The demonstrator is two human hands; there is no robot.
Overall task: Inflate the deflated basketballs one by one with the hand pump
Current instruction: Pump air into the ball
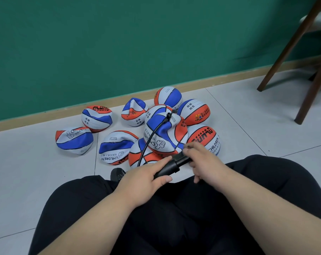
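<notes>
My left hand (146, 178) grips the barrel of the black hand pump (171, 167) above my lap. My right hand (204, 159) holds the pump's handle end, fingers curled round it. A black hose (149, 139) curves from the pump up to a needle stuck in the valve of a partly caved-in red, white and blue basketball (164, 132) in the middle of the pile. Several deflated basketballs lie around it on the floor, among them a crumpled one (74, 140) at the left and a rounder one (204, 138) by my right hand.
Grey floor tiles (27, 172) run up to a green wall (119, 43) with a wooden skirting. Dark wooden chair legs (310, 85) stand at the right. My legs in black trousers (183, 218) fill the foreground, and a dark shoe tip (117, 173) shows below the balls.
</notes>
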